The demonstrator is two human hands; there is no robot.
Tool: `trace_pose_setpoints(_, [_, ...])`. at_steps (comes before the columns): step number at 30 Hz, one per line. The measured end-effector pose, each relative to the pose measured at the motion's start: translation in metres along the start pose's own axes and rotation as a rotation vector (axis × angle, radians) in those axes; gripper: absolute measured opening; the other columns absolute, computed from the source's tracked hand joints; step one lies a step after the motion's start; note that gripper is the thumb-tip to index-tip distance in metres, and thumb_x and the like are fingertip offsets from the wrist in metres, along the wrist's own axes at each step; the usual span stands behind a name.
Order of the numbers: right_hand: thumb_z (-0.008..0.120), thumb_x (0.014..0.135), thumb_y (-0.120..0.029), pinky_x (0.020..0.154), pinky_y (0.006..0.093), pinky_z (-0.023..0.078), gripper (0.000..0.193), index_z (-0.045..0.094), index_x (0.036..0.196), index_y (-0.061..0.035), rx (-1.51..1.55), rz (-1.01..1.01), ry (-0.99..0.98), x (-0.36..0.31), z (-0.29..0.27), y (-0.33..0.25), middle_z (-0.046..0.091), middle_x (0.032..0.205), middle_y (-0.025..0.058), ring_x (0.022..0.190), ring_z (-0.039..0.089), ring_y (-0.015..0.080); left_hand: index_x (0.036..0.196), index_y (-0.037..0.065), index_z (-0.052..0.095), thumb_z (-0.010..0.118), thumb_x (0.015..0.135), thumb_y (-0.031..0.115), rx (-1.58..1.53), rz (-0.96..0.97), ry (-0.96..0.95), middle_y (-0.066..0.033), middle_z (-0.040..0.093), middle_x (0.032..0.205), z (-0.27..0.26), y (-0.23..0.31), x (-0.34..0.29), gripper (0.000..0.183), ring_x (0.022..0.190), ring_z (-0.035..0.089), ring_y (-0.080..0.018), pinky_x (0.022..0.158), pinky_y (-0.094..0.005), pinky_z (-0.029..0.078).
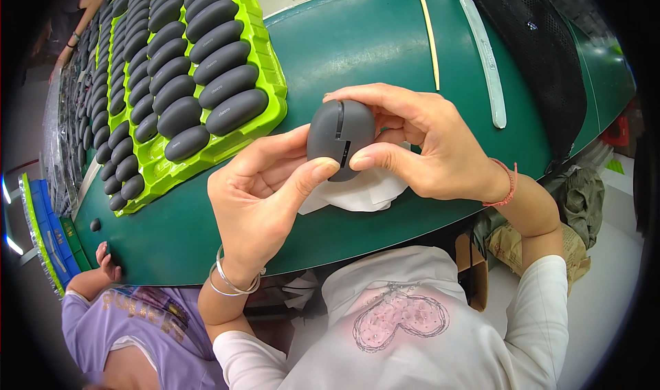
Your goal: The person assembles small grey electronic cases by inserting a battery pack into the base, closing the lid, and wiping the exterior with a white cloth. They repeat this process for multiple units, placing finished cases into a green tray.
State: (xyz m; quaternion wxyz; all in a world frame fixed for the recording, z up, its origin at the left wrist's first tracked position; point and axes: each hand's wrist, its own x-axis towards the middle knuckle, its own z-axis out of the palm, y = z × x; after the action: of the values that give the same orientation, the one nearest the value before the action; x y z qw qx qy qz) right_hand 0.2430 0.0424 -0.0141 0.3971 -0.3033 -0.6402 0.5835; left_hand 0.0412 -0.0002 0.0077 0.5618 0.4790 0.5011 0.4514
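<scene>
Between my two hands is a dark grey oval case [323, 132] with a stepped slit running down its face, held up over the green tabletop. My left hand [258, 187] grips its left side, the thumb pressing near the lower end of the slit. On the other side my right hand [430, 139] has its index finger over the top and its thumb beside the lower slit. Both hands are closed on the case. Below them, partly hidden, lies a crumpled white cloth or tissue [364, 192].
A bright green tray [278, 91] with rows of dark oval cases fills the back left. A thin wooden stick [430, 32], a pale flat strip [485, 63] and black mesh [529, 39] lie to the right. A co-worker's hand [106, 261] rests at the left edge near a small dark piece [95, 224].
</scene>
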Motion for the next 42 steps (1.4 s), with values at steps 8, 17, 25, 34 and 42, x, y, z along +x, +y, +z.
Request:
trace_pose_setpoints(8, [0.068,0.08,0.003,0.074,0.0304,0.057,0.045,0.055,0.123,0.0068,-0.048,-0.031,0.007,-0.002,0.003,0.003,0.067,0.096,0.0163,0.083,0.069,0.0187,0.11,-0.007,0.065,0.072,0.082,-0.001,0.199,0.053,-0.025,-0.013,0.071,0.095,-0.004,-0.003,0.0,0.029,0.086,0.069,-0.0154,0.079,-0.0264,0.055])
trace_pose_setpoints(17, [0.065,0.086,0.001,0.094,0.0323,0.051,0.055,0.043,0.136,0.0057,0.236,0.203,-0.062,0.0,-0.001,-0.009,0.057,0.122,0.0148,0.11,0.059,0.0186,0.111,-0.005,0.067,0.064,0.093,0.01,0.121,0.033,-0.017,-0.0065,0.07,0.091,-0.007,0.0,0.003,0.024,0.077,0.062,-0.0088,0.071,-0.0224,0.051])
trace_pose_setpoints(25, [0.067,0.086,-0.003,0.095,0.0327,0.051,0.059,0.04,0.138,0.0033,0.355,0.245,-0.08,0.004,-0.001,-0.011,0.058,0.121,0.0145,0.11,0.058,0.0178,0.112,-0.004,0.067,0.059,0.097,0.014,0.147,0.113,-0.005,-0.0085,0.067,0.094,-0.003,0.0,0.002,0.025,0.078,0.06,-0.0101,0.067,-0.0225,0.05])
trace_pose_setpoints(34, [0.067,0.087,-0.004,0.088,0.0302,0.055,0.049,0.045,0.13,-0.001,0.384,0.204,-0.003,0.002,0.003,-0.009,0.059,0.116,0.0158,0.106,0.062,0.0195,0.123,-0.001,0.058,0.088,0.063,0.016,0.527,0.557,0.037,-0.0152,0.061,0.108,0.002,-0.007,0.006,0.069,0.087,0.062,-0.0245,0.072,-0.0325,0.052])
trace_pose_setpoints(42, [0.071,0.085,-0.005,0.09,0.0302,0.054,0.051,0.046,0.13,-0.0003,0.394,0.194,-0.041,-0.001,0.007,-0.01,0.059,0.116,0.0147,0.104,0.063,0.0188,0.113,-0.004,0.062,0.086,0.059,0.006,0.776,0.751,0.077,-0.0162,0.064,0.102,0.002,-0.009,0.008,0.06,0.093,0.064,-0.0273,0.081,-0.0347,0.053])
